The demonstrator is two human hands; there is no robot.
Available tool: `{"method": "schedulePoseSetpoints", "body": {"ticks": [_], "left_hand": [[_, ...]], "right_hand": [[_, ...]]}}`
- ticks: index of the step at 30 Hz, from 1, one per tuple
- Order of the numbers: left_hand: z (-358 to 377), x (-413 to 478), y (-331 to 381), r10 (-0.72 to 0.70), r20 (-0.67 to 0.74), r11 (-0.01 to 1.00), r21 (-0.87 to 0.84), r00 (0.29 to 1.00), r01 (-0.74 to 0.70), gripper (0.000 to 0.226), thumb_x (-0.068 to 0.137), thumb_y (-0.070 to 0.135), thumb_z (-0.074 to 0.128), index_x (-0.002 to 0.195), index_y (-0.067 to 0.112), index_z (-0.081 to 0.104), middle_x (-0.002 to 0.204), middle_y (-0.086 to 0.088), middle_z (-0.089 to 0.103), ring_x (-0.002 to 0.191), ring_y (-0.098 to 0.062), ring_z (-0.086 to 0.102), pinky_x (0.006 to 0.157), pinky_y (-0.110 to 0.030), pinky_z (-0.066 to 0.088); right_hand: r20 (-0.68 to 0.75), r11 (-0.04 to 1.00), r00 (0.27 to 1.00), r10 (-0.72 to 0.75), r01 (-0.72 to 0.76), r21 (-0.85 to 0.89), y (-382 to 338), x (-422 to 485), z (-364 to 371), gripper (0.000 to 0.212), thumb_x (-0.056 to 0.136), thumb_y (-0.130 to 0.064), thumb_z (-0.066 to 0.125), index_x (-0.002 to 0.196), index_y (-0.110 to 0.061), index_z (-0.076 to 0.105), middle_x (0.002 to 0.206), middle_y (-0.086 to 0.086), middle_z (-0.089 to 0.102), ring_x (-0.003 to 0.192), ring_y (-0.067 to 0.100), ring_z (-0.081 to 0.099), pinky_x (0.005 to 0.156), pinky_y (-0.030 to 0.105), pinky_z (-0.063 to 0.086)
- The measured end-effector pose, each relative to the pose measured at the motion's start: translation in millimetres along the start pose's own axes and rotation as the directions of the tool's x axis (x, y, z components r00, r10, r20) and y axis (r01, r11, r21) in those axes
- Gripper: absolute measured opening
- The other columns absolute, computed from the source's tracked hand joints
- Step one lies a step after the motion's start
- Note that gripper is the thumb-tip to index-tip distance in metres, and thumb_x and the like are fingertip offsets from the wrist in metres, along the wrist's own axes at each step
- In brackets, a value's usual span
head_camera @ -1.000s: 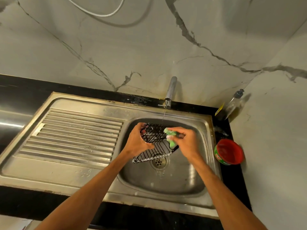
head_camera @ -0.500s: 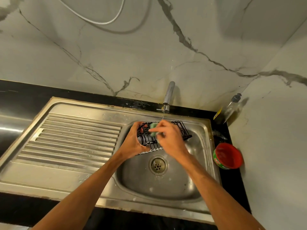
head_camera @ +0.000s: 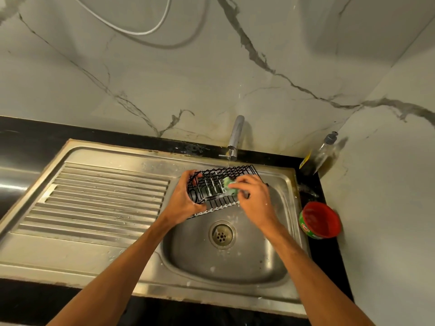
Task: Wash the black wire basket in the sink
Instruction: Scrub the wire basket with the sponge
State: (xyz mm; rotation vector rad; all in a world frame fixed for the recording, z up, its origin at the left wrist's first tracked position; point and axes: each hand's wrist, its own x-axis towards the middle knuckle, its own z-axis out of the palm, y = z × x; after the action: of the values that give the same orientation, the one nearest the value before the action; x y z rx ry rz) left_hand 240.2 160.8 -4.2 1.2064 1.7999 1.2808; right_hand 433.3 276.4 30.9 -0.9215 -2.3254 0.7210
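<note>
The black wire basket (head_camera: 226,173) is held over the basin of the steel sink (head_camera: 259,267), directly below the tap (head_camera: 236,135); a thin stream of water is seen falling onto its rear edge. Its left end is gripped by the left hand (head_camera: 186,201), fingers curled round the wires. A green sponge (head_camera: 228,184) is pinched in the right hand (head_camera: 255,198) and pressed against the basket's wires, where white foam is noted. On the black table (head_camera: 23,135), right of the sink, a red-lidded tub (head_camera: 321,220) with a green label is recorded (red-and-white lettering, not legible). A pump bottle (head_camera: 322,151) with a yellow label stands in the corner; no writing can be read.
</note>
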Motion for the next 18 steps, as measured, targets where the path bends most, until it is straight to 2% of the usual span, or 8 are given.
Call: {"method": "schedulePoseSetpoints", "body": {"ticks": [2,6,7,9,11,14,16,18], "left_hand": [[-1,-1,-1,-0.011,0.001,1.0,-0.005,1.0,0.011,0.1,0.05,0.037,0.086,0.138,0.018,0.042,0.132,-0.001,0.058,0.124,-0.012,0.057,0.109,-0.034,0.048],[-6,0,-6,-0.019,-0.007,0.999,-0.026,1.0,0.019,0.096,0.053,0.028,0.085,0.138,0.018,0.042,0.132,-0.002,0.058,0.124,-0.014,0.057,0.109,-0.045,0.048],[-8,-1,-7,-0.02,-0.007,0.999,-0.025,1.0,0.02,0.096,0.054,0.027,0.085,0.139,0.019,0.042,0.133,-0.003,0.058,0.125,-0.016,0.058,0.109,-0.047,0.048],[-12,-3,-7,-0.018,-0.001,1.0,-0.009,1.0,0.018,0.096,0.055,0.027,0.086,0.14,0.021,0.041,0.133,-0.002,0.059,0.125,-0.017,0.058,0.109,-0.049,0.048],[-14,-4,-8,-0.022,-0.002,1.0,0.01,1.0,0.022,0.096,0.056,0.026,0.086,0.141,0.024,0.041,0.134,0.0,0.059,0.126,-0.018,0.058,0.109,-0.048,0.048],[-19,-6,-11,-0.025,0.007,1.0,0.01,1.0,0.025,0.094,0.057,0.022,0.085,0.14,0.026,0.042,0.133,-0.001,0.059,0.125,-0.02,0.058,0.107,-0.049,0.049],[-20,-7,-12,-0.028,0.015,1.0,-0.012,0.999,0.028,0.092,0.057,0.017,0.084,0.14,0.024,0.043,0.133,-0.001,0.059,0.126,-0.019,0.058,0.107,-0.047,0.05],[-20,-9,-9,-0.019,0.019,1.0,-0.015,1.0,0.019,0.091,0.057,0.018,0.084,0.138,0.022,0.044,0.132,0.001,0.06,0.124,-0.013,0.059,0.107,-0.041,0.051]], "right_hand": [[-0.045,0.994,0.993,0.108,-0.106,0.033,7,-1,-4,0.034,0.084,0.009,0.068,0.107,-0.015,0.075,0.103,-0.006,0.064,0.097,0.018,0.059,0.083,0.019,0.053],[0.065,0.996,0.995,-0.075,0.071,0.053,-19,-7,11,0.035,0.084,0.007,0.066,0.109,-0.015,0.074,0.105,-0.005,0.063,0.097,0.008,0.054,0.083,0.007,0.044],[0.066,0.997,0.996,-0.064,0.061,0.047,-13,-2,8,0.034,0.084,0.006,0.065,0.109,-0.015,0.075,0.106,-0.006,0.063,0.094,0.004,0.053,0.081,0.007,0.045],[-0.002,0.995,0.996,0.094,-0.094,0.037,10,14,-4,0.032,0.086,0.006,0.065,0.107,-0.016,0.074,0.109,-0.005,0.065,0.085,-0.002,0.054,0.073,0.012,0.051],[-0.063,0.975,0.975,0.213,-0.208,0.071,25,24,-11,0.033,0.086,0.007,0.066,0.105,-0.018,0.073,0.109,0.004,0.069,0.084,0.003,0.059,0.073,0.023,0.057],[0.011,0.987,0.992,0.123,-0.124,0.103,2,31,2,0.031,0.088,0.006,0.064,0.109,-0.015,0.072,0.113,0.0,0.067,0.093,0.005,0.061,0.084,0.022,0.056],[0.063,0.991,0.996,0.056,-0.063,0.118,-7,35,10,0.031,0.089,0.006,0.062,0.111,-0.014,0.072,0.112,-0.005,0.064,0.095,0.005,0.06,0.083,0.018,0.054],[0.013,0.981,0.993,0.119,-0.12,0.155,1,46,8,0.029,0.088,0.005,0.064,0.11,-0.013,0.072,0.109,-0.005,0.065,0.092,0.007,0.063,0.08,0.018,0.054]]}}
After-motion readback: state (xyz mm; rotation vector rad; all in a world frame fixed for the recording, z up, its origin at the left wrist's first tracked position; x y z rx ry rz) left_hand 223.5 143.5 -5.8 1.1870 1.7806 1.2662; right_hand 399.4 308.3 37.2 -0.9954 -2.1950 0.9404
